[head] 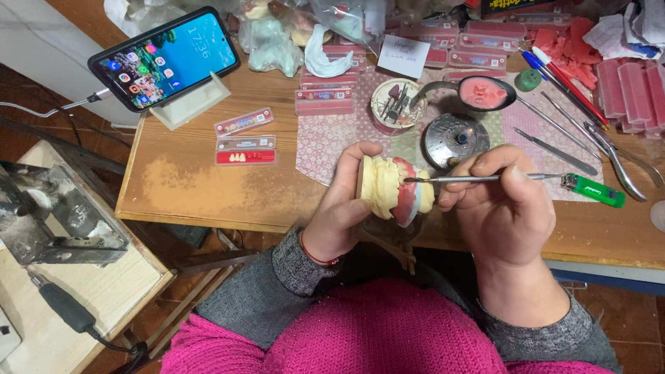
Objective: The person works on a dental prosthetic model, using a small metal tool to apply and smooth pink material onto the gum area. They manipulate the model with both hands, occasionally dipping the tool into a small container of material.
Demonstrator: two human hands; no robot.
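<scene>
Left hand wrapped around a cream plaster tooth model with pink wax, fingers curled snug on its back and thumb up by its top edge. Model held up in the air just in front of the wooden table, near its front edge. Right hand just right of the model, fingers pinched tight on a thin metal tool. Tool lying flat, tip touching the pink wax on the model. Green lighter right of the model, at the far end of the tool, on the table. Round metal burner just behind the model. Spoon of pink wax behind the burner. Small round cup of little bits behind the model, a bit left of the spoon. Flat cards of fake teeth well left of the model. Phone on a stand far left and behind. Pens and pliers far right of the model.
</scene>
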